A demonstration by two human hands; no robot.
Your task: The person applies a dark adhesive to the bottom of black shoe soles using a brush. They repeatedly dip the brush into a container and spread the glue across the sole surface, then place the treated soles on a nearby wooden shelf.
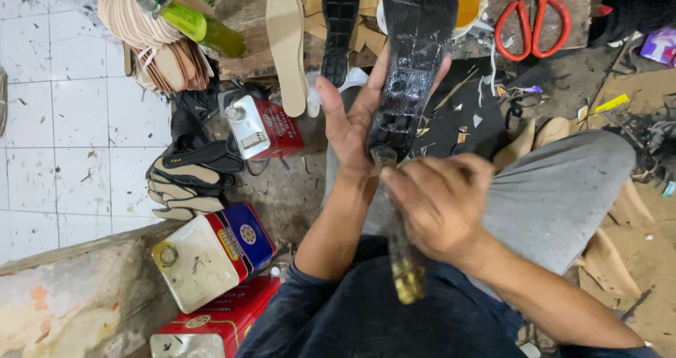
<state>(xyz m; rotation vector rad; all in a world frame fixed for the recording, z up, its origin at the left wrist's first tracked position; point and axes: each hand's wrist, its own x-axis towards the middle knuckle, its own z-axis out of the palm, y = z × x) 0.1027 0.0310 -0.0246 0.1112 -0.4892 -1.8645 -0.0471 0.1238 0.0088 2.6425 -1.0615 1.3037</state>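
Head view looks down on a person who sits low, with the grey trouser knee (563,189) raised beside the hands, so the knee can serve as a rest for the work. On the floor at the left stand flat metal tins (211,259) in red, blue and cream, near enough for an easy reach. Further up, a wooden worktop (246,55) carries a beige insole (287,45), a black sole piece (339,27), a bowl of yellow liquid (470,2) that is probably glue, and red scissors (531,23); they lie in a row in front of the person.

A long black sole (415,62) with a ribbed tread is held upright in the middle of the view, tread side toward the camera, so its surface is open to the brush. Behind it the left hand (352,129) supports it, fingers spread along its back. Below, the right hand (440,199) is closed around a brush (405,273) with a yellowish handle end, its tip touching the lower end of the sole.
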